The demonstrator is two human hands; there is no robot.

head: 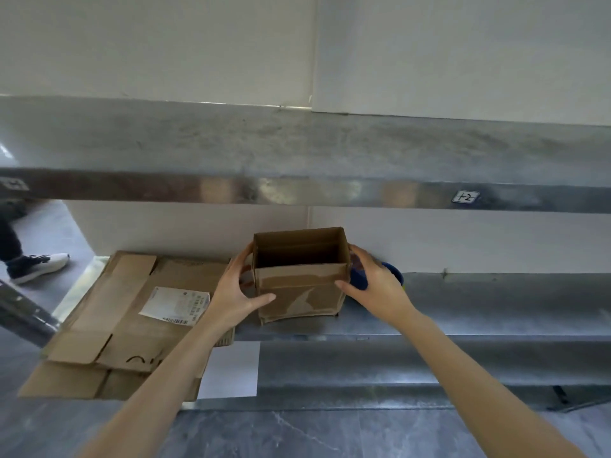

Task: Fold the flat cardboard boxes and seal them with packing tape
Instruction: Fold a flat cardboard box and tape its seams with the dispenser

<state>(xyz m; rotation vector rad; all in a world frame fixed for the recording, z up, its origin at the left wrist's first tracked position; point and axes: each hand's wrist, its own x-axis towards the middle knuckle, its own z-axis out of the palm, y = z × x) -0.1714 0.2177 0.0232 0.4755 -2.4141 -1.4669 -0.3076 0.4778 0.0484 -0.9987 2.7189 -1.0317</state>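
Head view, cardboard box [299, 292] between left hand [236, 289] and right hand [377, 285], both gripping it

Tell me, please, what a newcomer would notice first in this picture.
An open small cardboard box stands upright on the steel shelf, held on both sides by the left grip and right grip. Left of it lies a stack of flat cardboard with a white label.

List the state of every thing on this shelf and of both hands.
small box: folded up, upright, top open, standing on the shelf.
flat cardboard: unfolded, lying flat, overhanging the shelf edge.
left hand: grips the small box on its left side.
right hand: grips its right side.
blue object: mostly hidden behind the right hand.
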